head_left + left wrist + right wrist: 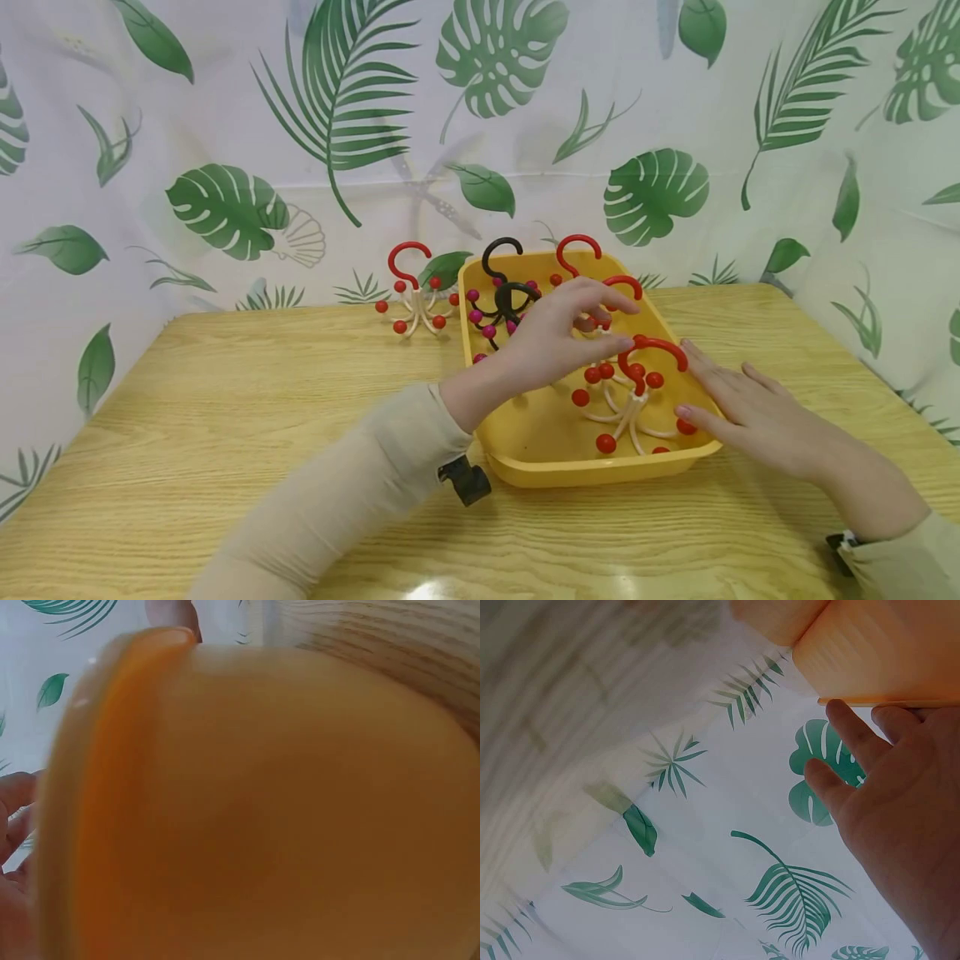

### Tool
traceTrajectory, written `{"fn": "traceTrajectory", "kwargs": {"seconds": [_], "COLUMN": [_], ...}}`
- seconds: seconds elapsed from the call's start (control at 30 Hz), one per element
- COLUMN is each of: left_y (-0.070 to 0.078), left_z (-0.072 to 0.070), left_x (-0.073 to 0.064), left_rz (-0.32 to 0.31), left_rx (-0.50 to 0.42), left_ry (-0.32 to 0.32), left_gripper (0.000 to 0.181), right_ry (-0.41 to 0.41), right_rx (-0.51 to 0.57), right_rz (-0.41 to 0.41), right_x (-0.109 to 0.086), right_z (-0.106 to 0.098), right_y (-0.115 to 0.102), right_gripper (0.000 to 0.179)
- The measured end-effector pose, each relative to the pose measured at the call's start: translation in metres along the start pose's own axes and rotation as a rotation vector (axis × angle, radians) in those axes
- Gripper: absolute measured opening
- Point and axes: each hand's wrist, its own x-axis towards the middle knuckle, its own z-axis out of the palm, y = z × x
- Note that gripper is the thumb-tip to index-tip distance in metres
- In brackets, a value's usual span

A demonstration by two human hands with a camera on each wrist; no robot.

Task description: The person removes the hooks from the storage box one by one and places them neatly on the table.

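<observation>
Red-hooked hanger (637,402): yellow tray's (585,477) near right corner

Right hand's (768,417) straight-fingered along the right edge; left hand's (566,329) loosely spread, thumb by the hook. Tbh I'd brace that edge, pinch the hook's curve, and watch the prongs don't snag neighbours.

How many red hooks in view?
4: one red hook on the table, left of the yellow tub; three in the tub, at its back, middle and front. Part of the tub is blocked, so more may be hidden.
</observation>
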Motion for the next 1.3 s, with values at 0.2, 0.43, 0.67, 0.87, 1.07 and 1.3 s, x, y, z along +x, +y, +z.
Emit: {"fn": "traceTrajectory", "kwargs": {"seconds": [0.2,0.43,0.67,0.87,1.07,1.3], "left_y": [-0.004,-0.009,-0.015,-0.020,-0.020,-0.019], "left_z": [0.011,0.020,0.028,0.034,0.036,0.037], "left_x": [0.001,0.002,0.001,0.000,-0.001,0.000], "left_rz": [-0.052,-0.113,-0.143,-0.168,-0.154,-0.138], "left_rx": [-0.031,-0.097,-0.134,-0.087,-0.050,-0.072], "left_ry": [-0.042,-0.096,-0.090,-0.091,-0.086,-0.057], "left_gripper": [0.034,0.037,0.034,0.036,0.034,0.024], "right_ry": [0.003,-0.003,-0.013,-0.016,-0.015,-0.012], "right_rx": [0.001,0.009,0.011,0.010,0.014,0.017], "right_rz": [-0.017,-0.012,0.002,0.007,0.001,0.002], "right_x": [0.000,0.000,0.001,0.001,0.001,0.001], "right_z": [0.001,0.000,0.000,0.001,0.000,0.001], "right_y": [0.001,0.001,0.002,0.002,0.001,0.001], "right_gripper": [0.077,0.078,0.079,0.079,0.078,0.079]}}
